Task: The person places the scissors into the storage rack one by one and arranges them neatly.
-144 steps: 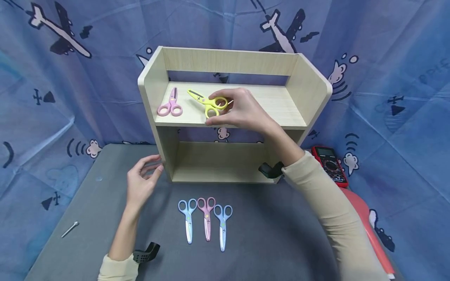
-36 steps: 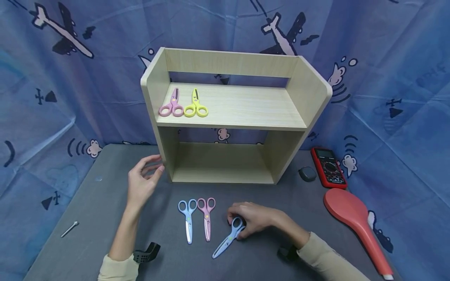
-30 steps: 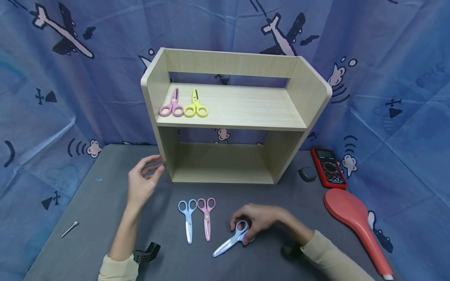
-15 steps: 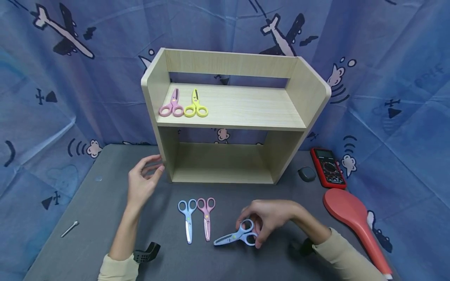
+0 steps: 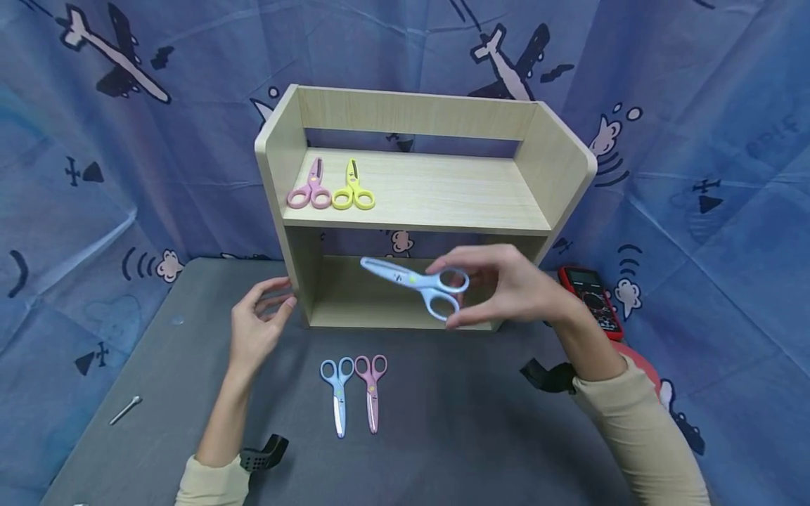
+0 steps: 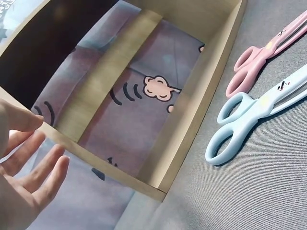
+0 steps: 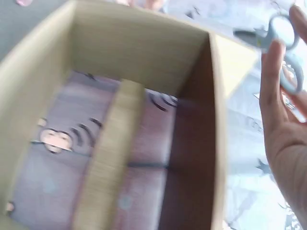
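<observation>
Raised in front of the lower compartment, my right hand (image 5: pixel 515 288) pinches a pair of blue scissors (image 5: pixel 414 280) by its handle loops, blades pointing left. The right wrist view shows the same blue scissors (image 7: pixel 276 38) held between thumb and fingers. My left hand (image 5: pixel 259 320) stays at the left side of the wooden shelf (image 5: pixel 418 230), fingertips right at its side panel, fingers loosely bent. Pink scissors (image 5: pixel 310 186) and yellow scissors (image 5: pixel 352 188) lie side by side on the upper board. Another blue pair of scissors (image 5: pixel 338 397) and pink scissors (image 5: pixel 372 393) lie on the table, handles toward the shelf.
A red multimeter (image 5: pixel 591 299) sits at the table's right rear, partly behind my right forearm. A red paddle-shaped object (image 5: pixel 639 362) is mostly hidden by the right sleeve. A small metal bolt (image 5: pixel 125 410) lies at the left. A blue printed curtain (image 5: pixel 190 140) hangs behind.
The yellow scissors were set on the upper board beside the pink ones. My right hand then picked up the rightmost blue scissors, turned them and lifted them toward the shelf. The left hand stayed put.
</observation>
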### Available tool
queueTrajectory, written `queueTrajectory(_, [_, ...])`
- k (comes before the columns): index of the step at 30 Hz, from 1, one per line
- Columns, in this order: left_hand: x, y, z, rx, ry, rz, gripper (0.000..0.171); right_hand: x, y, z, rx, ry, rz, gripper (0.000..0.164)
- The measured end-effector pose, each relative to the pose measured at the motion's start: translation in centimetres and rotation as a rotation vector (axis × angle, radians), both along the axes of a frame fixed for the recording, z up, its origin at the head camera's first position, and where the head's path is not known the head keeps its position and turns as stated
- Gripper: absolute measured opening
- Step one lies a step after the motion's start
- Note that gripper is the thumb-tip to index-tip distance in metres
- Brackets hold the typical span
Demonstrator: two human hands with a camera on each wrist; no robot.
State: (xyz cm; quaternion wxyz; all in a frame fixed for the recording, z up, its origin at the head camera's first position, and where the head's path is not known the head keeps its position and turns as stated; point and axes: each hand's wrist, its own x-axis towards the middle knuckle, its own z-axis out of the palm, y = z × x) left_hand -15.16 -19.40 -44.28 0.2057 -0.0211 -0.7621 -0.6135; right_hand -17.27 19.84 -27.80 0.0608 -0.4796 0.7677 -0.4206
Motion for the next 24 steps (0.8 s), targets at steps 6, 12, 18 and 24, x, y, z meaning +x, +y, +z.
queueTrajectory(6, [0.0, 0.0, 0.0, 0.007, 0.001, -0.001, 0.036, -2.6, -1.4, 4.0, -0.049, 0.149, -0.214, 0.065])
queueTrajectory(12, [-0.1, 0.0, 0.0, 0.031, 0.008, -0.01, 0.036, -5.9, -3.8, 5.3, 0.011, 0.154, -0.429, 0.06])
queueTrajectory(18, [0.1, 0.1, 0.2, 0.041, -0.011, -0.01, 0.036, -8.8, -6.4, 4.3, 0.152, 0.219, -0.537, 0.055])
queueTrajectory(24, [0.2, 0.0, 0.3, 0.032, -0.008, -0.006, 0.036, -9.8, -8.0, 3.9, 0.215, 0.271, -0.634, 0.055])
